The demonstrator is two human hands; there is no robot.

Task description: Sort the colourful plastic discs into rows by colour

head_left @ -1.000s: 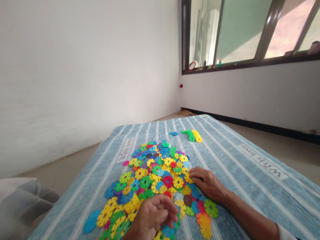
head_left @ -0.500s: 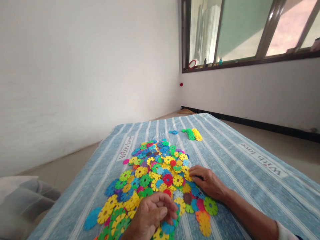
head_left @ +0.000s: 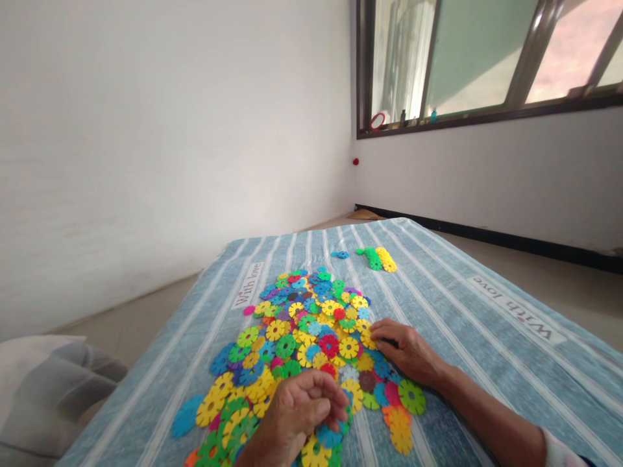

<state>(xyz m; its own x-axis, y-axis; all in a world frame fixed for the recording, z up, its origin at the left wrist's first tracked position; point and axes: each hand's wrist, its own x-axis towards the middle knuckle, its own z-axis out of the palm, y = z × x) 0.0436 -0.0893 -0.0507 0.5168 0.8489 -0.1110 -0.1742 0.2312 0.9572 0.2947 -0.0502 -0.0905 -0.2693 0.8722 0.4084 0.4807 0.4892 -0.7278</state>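
Two hands rested on a heap of coloured discs (head_left: 311, 324) on the bed (head_left: 462, 305).
The left hand (head_left: 294, 418) curled its grip shut over the nearest discs, contents hidden; the right hand (head_left: 409, 355) touched the heap's right edge, grip unclear.

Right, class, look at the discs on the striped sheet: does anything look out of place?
The discs lie in one loose pile. A green and yellow row and a blue disc lie apart at the far end, and a pink disc sits just off the pile's left edge. Nothing looks broken.
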